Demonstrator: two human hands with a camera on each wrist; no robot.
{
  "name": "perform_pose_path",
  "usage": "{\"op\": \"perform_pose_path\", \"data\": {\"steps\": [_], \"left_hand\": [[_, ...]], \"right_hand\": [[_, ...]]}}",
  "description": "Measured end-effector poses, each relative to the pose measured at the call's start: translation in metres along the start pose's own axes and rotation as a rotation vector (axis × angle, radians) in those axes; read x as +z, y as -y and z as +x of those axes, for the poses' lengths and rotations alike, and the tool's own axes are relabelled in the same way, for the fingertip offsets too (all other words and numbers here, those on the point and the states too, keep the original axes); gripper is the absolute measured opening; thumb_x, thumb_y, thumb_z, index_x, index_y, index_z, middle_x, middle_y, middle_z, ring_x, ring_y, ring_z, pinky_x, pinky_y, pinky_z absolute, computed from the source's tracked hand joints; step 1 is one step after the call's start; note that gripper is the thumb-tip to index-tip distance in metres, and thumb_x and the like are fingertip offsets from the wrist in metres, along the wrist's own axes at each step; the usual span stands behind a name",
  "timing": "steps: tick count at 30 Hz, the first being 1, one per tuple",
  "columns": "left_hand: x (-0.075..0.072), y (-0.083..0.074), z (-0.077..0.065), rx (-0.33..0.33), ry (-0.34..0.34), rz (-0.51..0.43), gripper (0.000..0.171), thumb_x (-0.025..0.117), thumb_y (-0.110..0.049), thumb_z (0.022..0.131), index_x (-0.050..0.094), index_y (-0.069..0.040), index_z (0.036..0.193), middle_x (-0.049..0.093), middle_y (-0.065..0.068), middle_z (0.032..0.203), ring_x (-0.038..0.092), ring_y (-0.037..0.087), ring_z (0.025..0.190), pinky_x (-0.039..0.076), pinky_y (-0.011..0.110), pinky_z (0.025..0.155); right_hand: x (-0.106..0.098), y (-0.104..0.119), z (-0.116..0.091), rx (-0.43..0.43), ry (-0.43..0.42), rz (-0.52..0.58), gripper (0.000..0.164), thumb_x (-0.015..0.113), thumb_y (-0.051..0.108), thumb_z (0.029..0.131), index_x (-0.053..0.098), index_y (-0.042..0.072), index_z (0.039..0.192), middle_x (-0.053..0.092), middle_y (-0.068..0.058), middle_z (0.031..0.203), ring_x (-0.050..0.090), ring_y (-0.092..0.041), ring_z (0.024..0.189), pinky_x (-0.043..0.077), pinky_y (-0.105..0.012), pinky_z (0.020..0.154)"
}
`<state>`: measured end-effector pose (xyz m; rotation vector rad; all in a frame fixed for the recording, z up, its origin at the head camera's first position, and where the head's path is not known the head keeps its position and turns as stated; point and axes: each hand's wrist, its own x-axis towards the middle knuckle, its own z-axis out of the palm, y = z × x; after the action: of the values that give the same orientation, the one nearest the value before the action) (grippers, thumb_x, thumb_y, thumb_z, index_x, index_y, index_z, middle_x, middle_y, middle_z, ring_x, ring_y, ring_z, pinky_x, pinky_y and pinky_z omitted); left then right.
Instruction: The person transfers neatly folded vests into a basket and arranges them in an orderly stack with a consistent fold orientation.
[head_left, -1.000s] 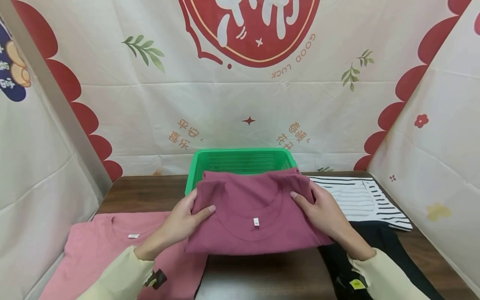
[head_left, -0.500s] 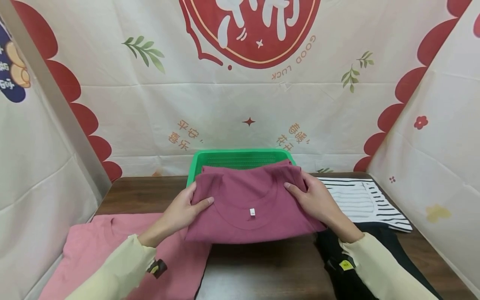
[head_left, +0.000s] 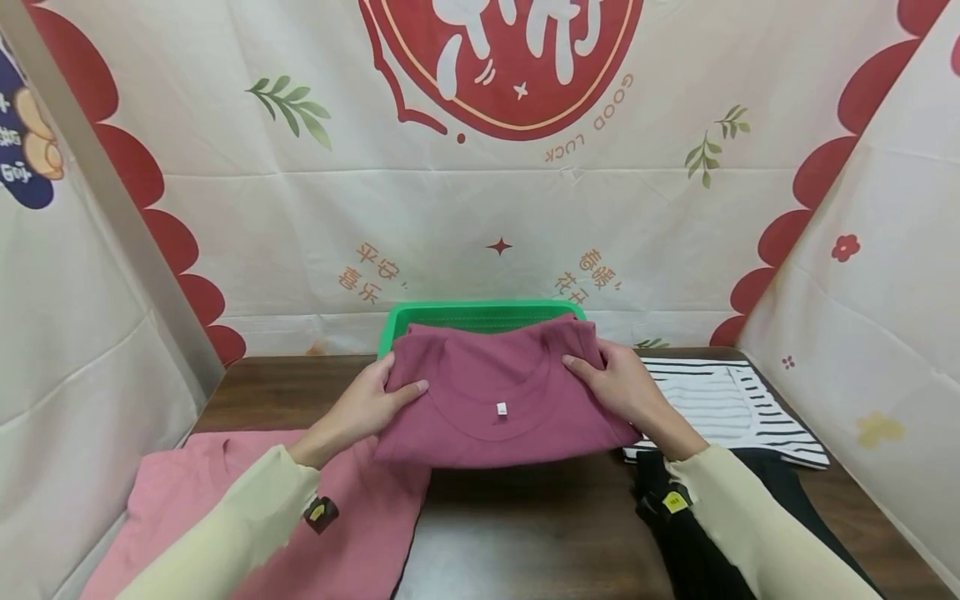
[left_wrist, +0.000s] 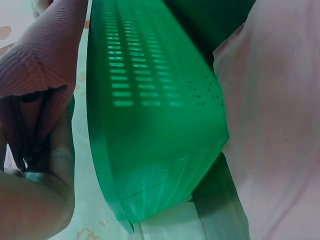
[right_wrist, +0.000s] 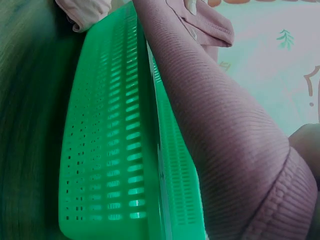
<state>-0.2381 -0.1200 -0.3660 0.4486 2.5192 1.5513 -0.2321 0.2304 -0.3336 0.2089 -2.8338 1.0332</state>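
Nudged round-neck plum fabric T-shirt forward, finger-clamped in left hand and right hand; looks folded, not in rectangular green plastic basket yet.

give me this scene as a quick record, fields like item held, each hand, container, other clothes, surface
item held: maroon shirt, folded, white neck tag facing up
left hand: grips its left side, thumb on top
right hand: grips its right side, thumb on top
container: green basket, partly hidden behind the shirt in the head view
clothes at left: pink shirt
clothes at right: striped garment, black garment nearer the person
surface: dark wooden table
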Motion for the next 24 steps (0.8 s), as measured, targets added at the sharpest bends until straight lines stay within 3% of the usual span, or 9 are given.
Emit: {"op": "perform_pose_path", "data": {"steps": [8, 17, 24], "left_hand": [[-0.003, 0.000, 0.016, -0.001, -0.006, 0.027, 0.039, 0.065, -0.028, 0.097, 0.052, -0.014, 0.131, 0.068, 0.006, 0.108, 0.065, 0.016, 0.092, 0.051, 0.036, 0.085], [-0.006, 0.004, 0.032, -0.033, 0.013, 0.017, 0.039, 0.063, -0.029, 0.098, 0.051, -0.011, 0.130, 0.067, 0.010, 0.105, 0.067, 0.017, 0.086, 0.052, 0.033, 0.079], [-0.008, 0.007, 0.041, -0.028, 0.007, 0.052, 0.040, 0.063, -0.031, 0.098, 0.051, -0.010, 0.130, 0.067, 0.009, 0.104, 0.065, 0.017, 0.085, 0.051, 0.034, 0.079]], "right_hand": [[0.004, -0.003, 0.016, 0.042, 0.016, 0.022, 0.034, 0.059, 0.039, 0.099, 0.064, 0.006, 0.107, 0.065, -0.010, 0.087, 0.056, -0.021, 0.075, 0.045, -0.034, 0.069], [0.009, -0.012, 0.033, 0.068, 0.046, 0.068, 0.035, 0.059, 0.038, 0.099, 0.063, 0.005, 0.111, 0.064, -0.011, 0.089, 0.057, -0.020, 0.075, 0.047, -0.033, 0.067], [0.013, -0.014, 0.041, 0.099, 0.036, 0.106, 0.032, 0.057, 0.029, 0.099, 0.064, 0.003, 0.117, 0.065, -0.012, 0.095, 0.056, -0.022, 0.082, 0.046, -0.032, 0.070]]}}
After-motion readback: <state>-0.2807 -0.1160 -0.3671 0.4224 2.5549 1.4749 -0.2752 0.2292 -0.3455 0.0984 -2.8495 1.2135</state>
